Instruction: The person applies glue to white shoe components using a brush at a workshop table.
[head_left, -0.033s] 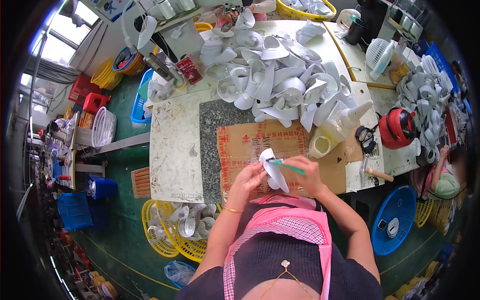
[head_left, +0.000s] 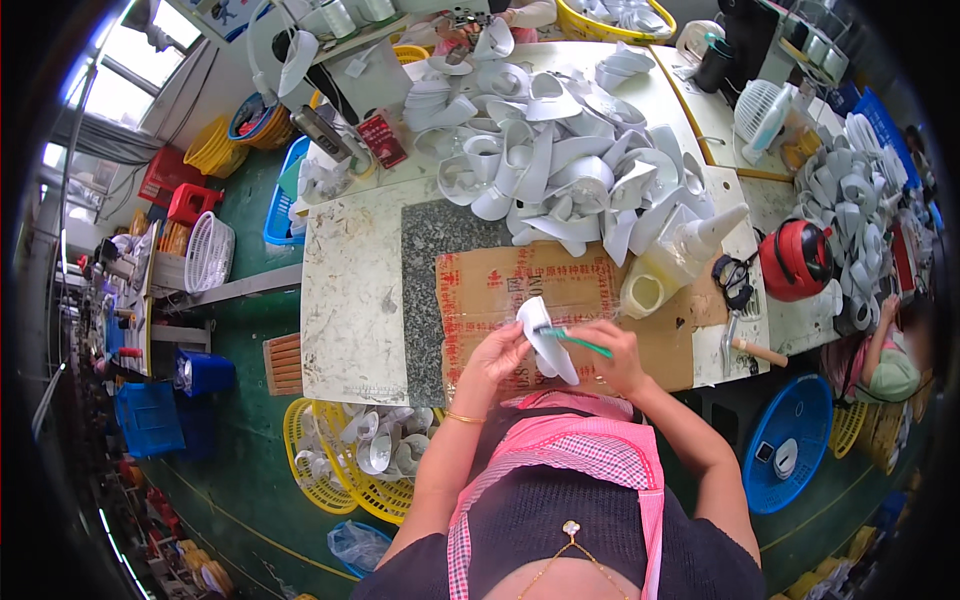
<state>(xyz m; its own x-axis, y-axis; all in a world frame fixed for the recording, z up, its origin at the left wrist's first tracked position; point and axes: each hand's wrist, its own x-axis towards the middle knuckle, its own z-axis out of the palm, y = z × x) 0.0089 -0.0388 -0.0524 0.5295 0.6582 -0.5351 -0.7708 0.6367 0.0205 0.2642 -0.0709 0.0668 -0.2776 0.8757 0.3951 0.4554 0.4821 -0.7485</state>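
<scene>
Left hand (head_left: 496, 356) pinches 1 curved white piece (head_left: 550, 352); just right of it, right hand (head_left: 618, 354) curls round a green-handled brush (head_left: 588, 345)

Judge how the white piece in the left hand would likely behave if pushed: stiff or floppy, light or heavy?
The white piece is probably light: the left hand supports it near one edge. It seems springy rather than floppy, since it looks thin yet holds a curved shape. If laid down and pushed, it might rock, given that curve.
</scene>
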